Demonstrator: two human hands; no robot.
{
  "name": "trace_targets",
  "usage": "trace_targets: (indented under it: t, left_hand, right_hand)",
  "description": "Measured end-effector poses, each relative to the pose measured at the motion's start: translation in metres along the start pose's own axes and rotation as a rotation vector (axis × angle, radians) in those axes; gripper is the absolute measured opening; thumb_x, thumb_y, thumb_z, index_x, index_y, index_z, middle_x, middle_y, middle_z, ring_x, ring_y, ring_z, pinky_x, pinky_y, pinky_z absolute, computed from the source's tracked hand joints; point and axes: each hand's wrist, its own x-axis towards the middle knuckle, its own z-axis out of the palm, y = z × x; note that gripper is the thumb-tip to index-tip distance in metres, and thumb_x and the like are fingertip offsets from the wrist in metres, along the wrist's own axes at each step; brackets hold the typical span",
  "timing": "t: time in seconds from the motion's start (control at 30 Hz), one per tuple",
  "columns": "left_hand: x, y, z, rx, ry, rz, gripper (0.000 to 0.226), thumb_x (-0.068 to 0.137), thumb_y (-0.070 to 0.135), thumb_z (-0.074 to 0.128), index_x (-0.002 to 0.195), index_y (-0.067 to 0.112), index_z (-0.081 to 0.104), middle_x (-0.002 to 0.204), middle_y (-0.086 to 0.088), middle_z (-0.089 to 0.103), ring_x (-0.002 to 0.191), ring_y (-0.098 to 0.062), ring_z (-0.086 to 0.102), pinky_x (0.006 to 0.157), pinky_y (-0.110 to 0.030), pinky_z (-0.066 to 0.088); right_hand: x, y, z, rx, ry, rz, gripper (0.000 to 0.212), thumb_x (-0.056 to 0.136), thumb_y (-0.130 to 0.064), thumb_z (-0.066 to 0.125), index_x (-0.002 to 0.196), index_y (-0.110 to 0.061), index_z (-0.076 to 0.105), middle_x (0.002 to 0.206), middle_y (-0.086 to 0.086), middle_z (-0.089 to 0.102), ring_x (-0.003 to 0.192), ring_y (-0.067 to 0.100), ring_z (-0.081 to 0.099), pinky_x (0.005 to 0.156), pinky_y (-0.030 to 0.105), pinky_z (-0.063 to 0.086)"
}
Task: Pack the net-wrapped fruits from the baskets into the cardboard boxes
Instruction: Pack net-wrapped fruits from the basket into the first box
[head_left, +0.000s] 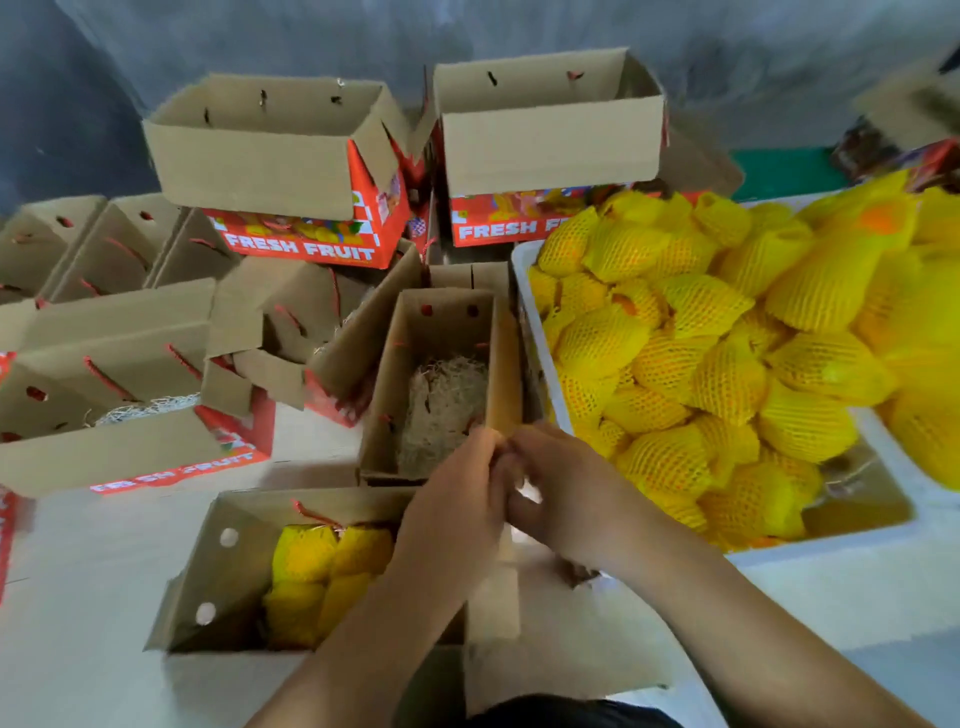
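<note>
The left hand (457, 499) and right hand (561, 499) are met, fingers curled, above the near cardboard box (218, 587); whether anything is held in either grip cannot be told.

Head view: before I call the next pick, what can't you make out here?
- Left hand and right hand: motion-blurred where the fingers meet, so what they hold, if anything, is unclear.
- Near box: the left forearm covers its right side, so its count of netted fruits is unknown.
- White crate: cut off by the right edge.
- Box with straw: its floor under the straw is hidden.
</note>
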Motion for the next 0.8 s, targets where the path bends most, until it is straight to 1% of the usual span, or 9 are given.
trace_targets:
  t: [0.13,0.27,0.37,0.43,0.47,0.53,0.63,0.73,0.8]
  left_hand:
    - [0.046,0.051,0.051,-0.105,0.064,0.219,0.021,0.106,0.033,0.051,0.110,0.019,0.066,0.103,0.003,0.067,0.097,-0.014,0.062,0.084,-0.038,0.048]
    - [0.097,0.076,0.086,-0.048,0.126,0.227,0.032,0.098,0.026,0.061,0.128,0.016,0.063,0.127,-0.003,0.062,0.122,-0.020,0.054,0.105,-0.043,0.045]
    - [0.141,0.083,0.084,0.042,0.103,0.093,0.060,0.098,0.023,0.066,0.152,0.014,0.042,0.150,-0.009,0.049,0.140,-0.027,0.044,0.116,-0.049,0.038]
    - [0.163,0.085,0.082,0.252,-0.005,-0.037,0.078,0.099,0.035,0.066,0.161,0.016,0.022,0.160,-0.012,0.037,0.147,-0.034,0.036,0.119,-0.051,0.034]
    - [0.167,0.085,0.083,0.395,-0.044,-0.078,0.086,0.097,0.044,0.066,0.161,0.016,0.017,0.161,-0.015,0.032,0.148,-0.038,0.033,0.120,-0.051,0.033]
    - [0.164,0.085,0.088,0.524,-0.076,-0.118,0.096,0.088,0.060,0.072,0.158,0.017,0.022,0.158,-0.019,0.026,0.145,-0.040,0.031,0.117,-0.048,0.032]
    - [0.154,0.081,0.099,0.525,-0.041,-0.068,0.088,0.079,0.058,0.081,0.143,0.018,0.037,0.148,-0.014,0.033,0.137,-0.035,0.038,0.108,-0.042,0.039]
    - [0.144,0.073,0.103,0.266,0.029,-0.041,0.090,0.074,0.056,0.085,0.142,0.024,0.037,0.136,-0.007,0.051,0.124,-0.029,0.051,0.101,-0.045,0.049]
    - [0.133,0.077,0.098,-0.068,0.071,-0.094,0.090,0.068,0.063,0.086,0.140,0.037,0.038,0.127,0.010,0.059,0.112,-0.012,0.058,0.091,-0.033,0.054]
  right_hand:
    - [-0.004,0.068,-0.053,-0.082,0.141,0.143,0.046,0.088,-0.017,0.068,0.133,-0.016,0.060,0.126,0.010,0.057,0.117,0.033,0.054,0.100,0.043,0.044]
    - [0.002,0.126,-0.097,-0.350,0.294,0.209,0.072,0.080,-0.021,0.077,0.147,-0.017,0.048,0.146,0.012,0.045,0.126,0.040,0.047,0.103,0.047,0.042]
    - [0.022,0.151,-0.112,-0.453,0.323,0.211,0.085,0.081,-0.018,0.072,0.157,-0.021,0.035,0.164,0.011,0.029,0.145,0.039,0.031,0.112,0.051,0.039]
    - [0.038,0.164,-0.117,-0.467,0.247,0.176,0.086,0.087,-0.014,0.060,0.163,-0.021,0.021,0.170,0.008,0.014,0.156,0.033,0.012,0.122,0.051,0.027]
    - [0.043,0.169,-0.118,-0.481,0.214,0.176,0.083,0.090,-0.013,0.055,0.164,-0.020,0.017,0.171,0.007,0.013,0.157,0.032,0.011,0.122,0.050,0.025]
    - [0.047,0.176,-0.117,-0.572,0.250,0.192,0.074,0.095,-0.019,0.050,0.163,-0.017,0.020,0.163,0.010,0.028,0.145,0.037,0.031,0.113,0.049,0.035]
    - [0.045,0.177,-0.117,-0.614,0.324,0.240,0.065,0.098,-0.026,0.052,0.158,-0.017,0.030,0.151,0.013,0.039,0.125,0.038,0.043,0.101,0.046,0.042]
    - [0.046,0.177,-0.123,-0.591,0.330,0.244,0.059,0.097,-0.022,0.052,0.153,-0.023,0.031,0.157,0.008,0.033,0.130,0.035,0.038,0.102,0.042,0.041]
    - [0.048,0.175,-0.129,-0.576,0.313,0.238,0.061,0.096,-0.018,0.055,0.151,-0.021,0.029,0.152,0.006,0.038,0.130,0.035,0.038,0.102,0.043,0.041]
